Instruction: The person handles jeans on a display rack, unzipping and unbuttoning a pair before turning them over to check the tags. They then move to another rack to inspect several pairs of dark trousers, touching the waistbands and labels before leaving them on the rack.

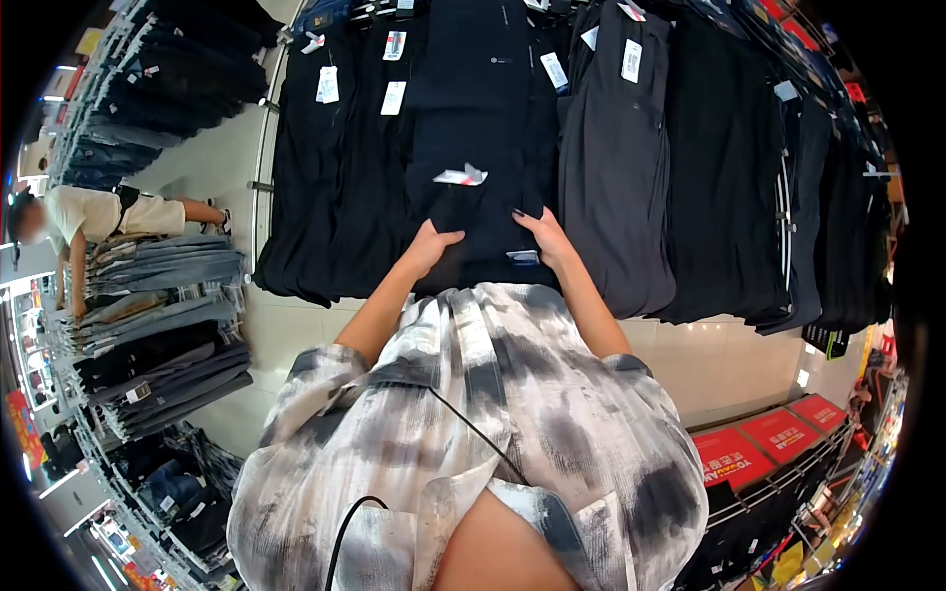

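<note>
A pair of black trousers lies across the middle of the display in front of me, a white tag on it. My left hand grips its left side, thumb on top and the other fingers mostly hidden beneath the cloth. On the opposite side my right hand holds it the same way. A small blue-and-white label shows just inside my right wrist. Beyond, dark folded cloth stretches away; where one garment ends and another begins is hard to tell.
Tagged black trousers lie to the left, with dark grey trousers to the right. Racks of folded jeans line the left, where another person stands. Red signs top a rack at lower right.
</note>
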Demonstrator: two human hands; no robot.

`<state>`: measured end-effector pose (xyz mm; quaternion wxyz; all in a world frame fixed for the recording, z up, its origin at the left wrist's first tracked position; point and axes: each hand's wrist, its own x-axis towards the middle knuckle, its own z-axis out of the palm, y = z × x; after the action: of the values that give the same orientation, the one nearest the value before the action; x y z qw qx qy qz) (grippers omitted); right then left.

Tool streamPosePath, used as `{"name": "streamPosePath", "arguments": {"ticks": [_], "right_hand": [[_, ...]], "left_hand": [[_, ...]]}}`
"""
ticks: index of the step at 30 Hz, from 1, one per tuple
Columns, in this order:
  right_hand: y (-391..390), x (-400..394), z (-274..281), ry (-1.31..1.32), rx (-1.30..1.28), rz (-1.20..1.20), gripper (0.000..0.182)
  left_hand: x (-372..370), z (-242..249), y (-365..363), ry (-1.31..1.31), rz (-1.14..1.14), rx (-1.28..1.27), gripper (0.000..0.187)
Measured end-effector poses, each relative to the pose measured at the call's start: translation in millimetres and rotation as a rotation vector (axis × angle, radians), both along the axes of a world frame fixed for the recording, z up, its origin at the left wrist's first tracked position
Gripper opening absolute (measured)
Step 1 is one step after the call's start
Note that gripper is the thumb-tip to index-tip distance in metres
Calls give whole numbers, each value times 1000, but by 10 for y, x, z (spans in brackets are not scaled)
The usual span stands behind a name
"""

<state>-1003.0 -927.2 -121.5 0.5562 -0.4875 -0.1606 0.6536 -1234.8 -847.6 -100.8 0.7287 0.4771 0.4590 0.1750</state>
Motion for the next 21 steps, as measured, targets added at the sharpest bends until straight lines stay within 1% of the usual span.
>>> {"name": "streamPosePath", "arguments": {"ticks": [2, 3, 5, 6, 7, 8, 9, 10, 11, 12, 13, 15, 16, 17, 19, 20, 21], "right_hand": [[60, -13, 138, 40, 14, -13, 37], [104, -21, 174, 61, 24, -18, 39], [268, 5, 62, -9, 33, -18, 43], [359, 15, -35, -42, 37, -19, 44], [448, 8, -148, -70, 105, -21, 49], [514, 14, -308, -356, 1, -3, 53], [552, 40, -523, -643, -107, 13, 58], [561, 79, -839, -657, -159, 57, 64], [562, 133, -1129, -863, -227, 81, 65], [536, 125, -1095, -934, -159, 45, 63], [493, 99, -1014, -1002, -92, 10, 61], [447, 69, -884, -1077, 4, -19, 52], [429, 60, -799, -1116, 51, -31, 48], [435, 52, -716, -1172, 124, -52, 44], [481, -16, -492, -1283, 275, -93, 36], [513, -62, -344, -1248, 333, -74, 29], [529, -110, -259, -1205, 314, 26, 31]], "left_hand": [[-14, 146, 73, -47, 39, 44, 45], [-14, 161, 107, -48, 54, 62, 48], [-6, 186, 189, -51, 85, 102, 54], [-12, 87, 248, 18, 91, 230, 60], [-30, -150, 322, 89, 95, 355, 66], [-66, -406, 354, 160, 96, 477, 72], [-159, -707, 358, 326, 86, 481, 77], [-277, -1013, 384, 491, 75, 485, 83], [-323, -1153, 428, 654, 64, 490, 88], [-243, -762, 322, 715, 87, 503, 92], [-204, -529, 306, 758, 43, 658, 91], [-180, -258, 273, 838, -51, 957, 88], [-154, -169, 298, 731, -63, 1147, 82], [-77, -79, 326, 644, -99, 1241, 66], [84, -65, 412, 489, -319, 1353, 51], [197, -75, 388, 402, -339, 1398, 43], [277, -116, 379, 379, -467, 1327, 44]]}}
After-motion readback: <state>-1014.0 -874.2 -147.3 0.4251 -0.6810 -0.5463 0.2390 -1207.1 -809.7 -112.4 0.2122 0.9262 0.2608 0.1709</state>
